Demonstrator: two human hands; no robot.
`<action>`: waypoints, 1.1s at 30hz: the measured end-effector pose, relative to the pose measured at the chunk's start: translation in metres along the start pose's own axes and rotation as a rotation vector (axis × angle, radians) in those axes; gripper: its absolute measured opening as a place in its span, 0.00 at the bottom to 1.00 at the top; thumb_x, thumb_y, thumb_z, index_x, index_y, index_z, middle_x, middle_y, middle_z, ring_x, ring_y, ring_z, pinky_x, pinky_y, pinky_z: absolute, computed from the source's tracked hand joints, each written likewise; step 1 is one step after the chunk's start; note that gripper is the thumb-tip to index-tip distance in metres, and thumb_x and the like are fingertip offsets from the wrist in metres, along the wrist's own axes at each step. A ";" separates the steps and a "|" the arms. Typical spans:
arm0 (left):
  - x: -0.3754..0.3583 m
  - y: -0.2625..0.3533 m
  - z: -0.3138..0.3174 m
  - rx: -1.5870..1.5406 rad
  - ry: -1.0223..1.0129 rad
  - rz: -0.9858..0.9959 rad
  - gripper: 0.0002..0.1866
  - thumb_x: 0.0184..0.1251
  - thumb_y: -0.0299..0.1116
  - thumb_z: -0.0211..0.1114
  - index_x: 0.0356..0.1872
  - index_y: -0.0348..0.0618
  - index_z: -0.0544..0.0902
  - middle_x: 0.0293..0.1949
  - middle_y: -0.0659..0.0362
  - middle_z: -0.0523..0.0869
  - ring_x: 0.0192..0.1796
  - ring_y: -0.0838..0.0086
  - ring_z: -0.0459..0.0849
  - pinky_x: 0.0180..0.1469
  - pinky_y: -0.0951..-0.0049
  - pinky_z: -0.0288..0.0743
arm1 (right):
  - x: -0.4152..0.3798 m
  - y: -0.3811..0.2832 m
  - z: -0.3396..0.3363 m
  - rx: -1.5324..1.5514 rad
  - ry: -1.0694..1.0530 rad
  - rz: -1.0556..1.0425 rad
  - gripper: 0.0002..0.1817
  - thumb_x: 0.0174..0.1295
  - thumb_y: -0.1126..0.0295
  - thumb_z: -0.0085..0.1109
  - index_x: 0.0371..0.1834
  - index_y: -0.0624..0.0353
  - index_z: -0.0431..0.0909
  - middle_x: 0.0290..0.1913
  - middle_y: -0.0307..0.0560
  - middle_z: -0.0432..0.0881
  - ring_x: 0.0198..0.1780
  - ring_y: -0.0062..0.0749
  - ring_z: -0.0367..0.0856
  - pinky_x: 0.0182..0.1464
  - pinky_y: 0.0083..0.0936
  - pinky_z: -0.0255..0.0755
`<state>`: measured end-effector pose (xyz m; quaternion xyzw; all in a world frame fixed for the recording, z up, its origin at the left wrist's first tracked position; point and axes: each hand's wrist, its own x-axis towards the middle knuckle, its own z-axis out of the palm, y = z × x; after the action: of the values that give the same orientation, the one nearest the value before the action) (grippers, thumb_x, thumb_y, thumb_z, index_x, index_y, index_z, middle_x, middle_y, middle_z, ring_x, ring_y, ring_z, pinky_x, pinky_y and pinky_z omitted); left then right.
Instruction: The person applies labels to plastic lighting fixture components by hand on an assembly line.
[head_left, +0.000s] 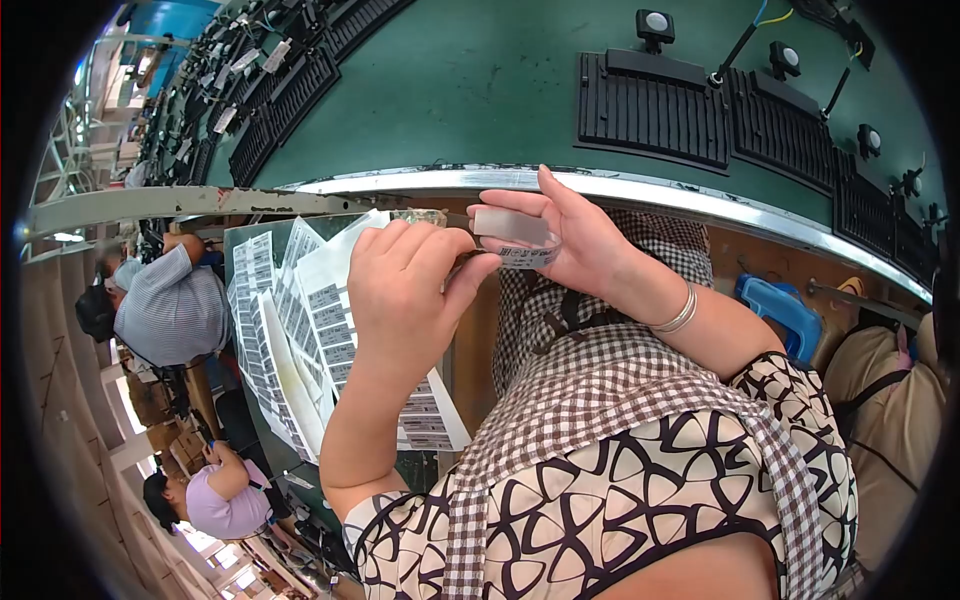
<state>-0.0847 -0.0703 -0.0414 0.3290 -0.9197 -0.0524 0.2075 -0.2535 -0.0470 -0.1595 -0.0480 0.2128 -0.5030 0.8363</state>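
Note:
My left hand [410,275] pinches one end of a curled label strip [527,259] between thumb and fingers. The strip has printed black marks on its lower part and a plain pale grey side above. My right hand [570,235] is palm up beside it, fingers stretched out and thumb raised. The strip's curl lies against that palm and its fingers; whether any finger grips it is hidden. Sheets of printed labels [330,310] lie fanned out and overlapping below and left of my left hand.
Black finned floodlights [655,110] with sensor heads stand on the green bench [470,90], right side; more crowd its left. A metal rail [170,203] runs along the left. Two people [170,310] work at left. A blue plastic object [783,315] sits at right.

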 end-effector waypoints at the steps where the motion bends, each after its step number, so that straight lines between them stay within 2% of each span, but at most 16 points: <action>1: -0.001 -0.001 0.001 -0.008 -0.005 -0.031 0.12 0.51 0.33 0.77 0.27 0.44 0.79 0.23 0.63 0.79 0.26 0.69 0.75 0.35 0.69 0.64 | -0.001 0.000 0.001 -0.007 0.002 0.000 0.39 0.78 0.43 0.22 0.71 0.69 0.63 0.68 0.57 0.71 0.65 0.42 0.74 0.69 0.37 0.67; 6: -0.009 -0.012 0.018 -0.054 0.014 -0.185 0.11 0.53 0.32 0.76 0.28 0.43 0.80 0.24 0.62 0.80 0.27 0.68 0.77 0.37 0.69 0.67 | -0.006 -0.002 0.005 -0.050 0.018 -0.017 0.38 0.79 0.45 0.22 0.69 0.68 0.66 0.67 0.55 0.73 0.66 0.39 0.74 0.68 0.35 0.68; 9: -0.013 -0.020 0.028 -0.059 0.010 -0.210 0.10 0.54 0.31 0.75 0.29 0.42 0.80 0.24 0.61 0.81 0.28 0.68 0.77 0.37 0.68 0.68 | -0.007 -0.001 0.006 -0.086 0.041 -0.020 0.37 0.79 0.46 0.22 0.69 0.68 0.66 0.66 0.56 0.74 0.67 0.38 0.74 0.69 0.35 0.68; 12: -0.014 -0.025 0.036 -0.060 0.027 -0.206 0.10 0.54 0.32 0.75 0.29 0.43 0.80 0.24 0.61 0.81 0.27 0.68 0.78 0.36 0.68 0.68 | -0.005 0.003 0.000 -0.097 0.027 -0.048 0.35 0.79 0.46 0.29 0.66 0.68 0.71 0.62 0.52 0.77 0.64 0.35 0.75 0.67 0.32 0.69; 21: -0.010 -0.028 0.043 -0.034 0.007 -0.219 0.10 0.55 0.33 0.75 0.27 0.42 0.81 0.22 0.61 0.81 0.26 0.68 0.78 0.35 0.68 0.67 | -0.007 0.006 0.000 -0.058 0.026 -0.048 0.33 0.79 0.48 0.33 0.63 0.69 0.73 0.60 0.55 0.76 0.62 0.35 0.76 0.67 0.31 0.74; 27: -0.008 -0.029 0.044 -0.037 0.006 -0.220 0.10 0.55 0.33 0.75 0.27 0.41 0.81 0.22 0.61 0.81 0.26 0.68 0.78 0.34 0.68 0.68 | -0.010 0.004 0.004 -0.063 0.012 -0.016 0.33 0.79 0.49 0.32 0.63 0.71 0.72 0.61 0.59 0.75 0.64 0.40 0.75 0.68 0.33 0.73; 30: -0.007 -0.030 0.045 -0.036 0.008 -0.216 0.10 0.55 0.33 0.75 0.28 0.41 0.81 0.22 0.61 0.81 0.26 0.68 0.78 0.34 0.68 0.68 | -0.011 0.003 0.007 -0.104 0.035 0.000 0.36 0.80 0.48 0.24 0.68 0.70 0.67 0.64 0.59 0.73 0.67 0.44 0.72 0.72 0.37 0.69; 33: -0.006 -0.030 0.046 -0.029 0.013 -0.214 0.10 0.55 0.33 0.75 0.28 0.41 0.81 0.22 0.61 0.81 0.26 0.68 0.78 0.33 0.68 0.68 | -0.014 0.002 0.010 -0.119 0.035 -0.005 0.36 0.80 0.48 0.24 0.68 0.71 0.67 0.64 0.59 0.73 0.67 0.44 0.72 0.72 0.37 0.68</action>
<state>-0.0820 -0.0913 -0.0922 0.4226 -0.8772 -0.0854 0.2113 -0.2536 -0.0356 -0.1465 -0.0894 0.2567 -0.4925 0.8267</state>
